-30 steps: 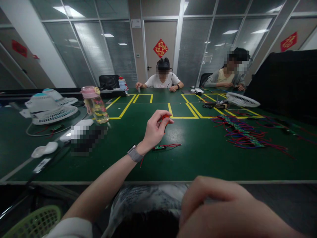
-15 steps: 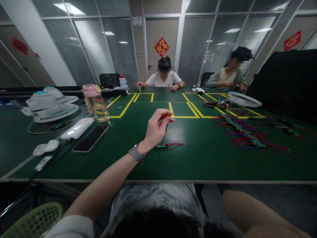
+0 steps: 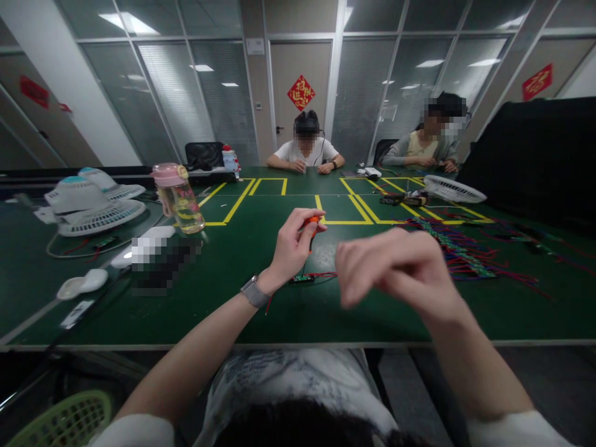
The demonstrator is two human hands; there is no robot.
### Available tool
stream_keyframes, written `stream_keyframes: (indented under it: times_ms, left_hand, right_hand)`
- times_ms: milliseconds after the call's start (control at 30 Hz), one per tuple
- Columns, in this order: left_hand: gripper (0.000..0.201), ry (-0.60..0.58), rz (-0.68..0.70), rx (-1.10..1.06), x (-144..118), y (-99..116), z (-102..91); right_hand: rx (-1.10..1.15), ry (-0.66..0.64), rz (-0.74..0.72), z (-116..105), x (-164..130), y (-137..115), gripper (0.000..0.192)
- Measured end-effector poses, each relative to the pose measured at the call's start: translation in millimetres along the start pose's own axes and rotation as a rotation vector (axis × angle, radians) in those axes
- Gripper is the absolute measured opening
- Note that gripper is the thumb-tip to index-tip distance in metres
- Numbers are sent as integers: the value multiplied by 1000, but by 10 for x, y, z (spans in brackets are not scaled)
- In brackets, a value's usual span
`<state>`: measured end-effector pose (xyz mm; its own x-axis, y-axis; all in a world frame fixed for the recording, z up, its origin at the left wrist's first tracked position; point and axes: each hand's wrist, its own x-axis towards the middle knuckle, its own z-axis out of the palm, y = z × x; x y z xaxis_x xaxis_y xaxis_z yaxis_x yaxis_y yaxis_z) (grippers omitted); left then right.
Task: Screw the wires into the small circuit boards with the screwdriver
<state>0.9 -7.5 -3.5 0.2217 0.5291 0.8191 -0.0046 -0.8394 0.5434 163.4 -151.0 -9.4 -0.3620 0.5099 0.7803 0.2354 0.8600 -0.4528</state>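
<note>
My left hand (image 3: 297, 239), with a grey watch at the wrist, is closed around the handle of an orange-and-black screwdriver (image 3: 313, 228). The screwdriver stands nearly upright, its thin shaft reaching down to a small green circuit board (image 3: 302, 279) on the table. Red wires (image 3: 323, 274) run from the board to the right. My right hand (image 3: 395, 264) hovers over the table to the right of the board, fingers bent downward and blurred by motion. Whether it holds anything I cannot make out.
On the right lies a row of circuit boards (image 3: 454, 245) with many red and blue wires. A bottle (image 3: 179, 202), phone (image 3: 167, 267) and small fans (image 3: 100, 214) stand left on the green table (image 3: 223, 316). A person (image 3: 305, 146) sits opposite, another (image 3: 426, 143) farther right.
My right hand has come up from below the table edge to above the table. My left hand still grips the screwdriver in about the same spot. The opposite person's hands have moved closer together.
</note>
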Motion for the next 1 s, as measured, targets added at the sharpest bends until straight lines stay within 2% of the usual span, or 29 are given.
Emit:
stream_keyframes:
  times_ms: [33,100,133,167,233,267,333,400,500,600,833,1000]
  left_hand:
    - [16,4,1,6,0,2,-2]
    - [15,4,2,3,0,3,-9]
    - [15,1,1,-7,-2,2,-11]
    - [15,-2,-2,-20,-4,-2,-13]
    - [15,-11,-12,-54,-11,-15,-9]
    - [15,-14,-16,-75,-16,-24,-4]
    - [16,-15,-20,-113,-24,-41,9]
    - [17,-14,-19,-128,-28,-51,18]
    - [16,-18,-18,-122,-16,-47,6]
    - [16,-38,-37,-108,16,-45,-42]
    - [25,-136,-172,-150,78,-95,-116]
    - [18,-96,-142,-58,68,-71,-78]
  right_hand:
    - [53,27,28,-46,267,256,29]
    - [-3,279,167,-57,608,748,27]
    - [-35,269,225,-23,655,952,24]
    - [-62,198,275,30,629,1115,21]
    - [-114,-65,320,167,441,1310,23]
    - [-140,-186,318,237,330,1352,28]
    - [-207,-333,268,356,174,1365,38]
    - [-233,-392,237,429,142,1339,27]
    - [-228,-385,265,449,216,1314,13]
    - [-236,-367,303,384,241,1336,13]
    - [-260,-253,420,133,57,1505,16]
    - [-197,-277,444,79,54,1565,9]
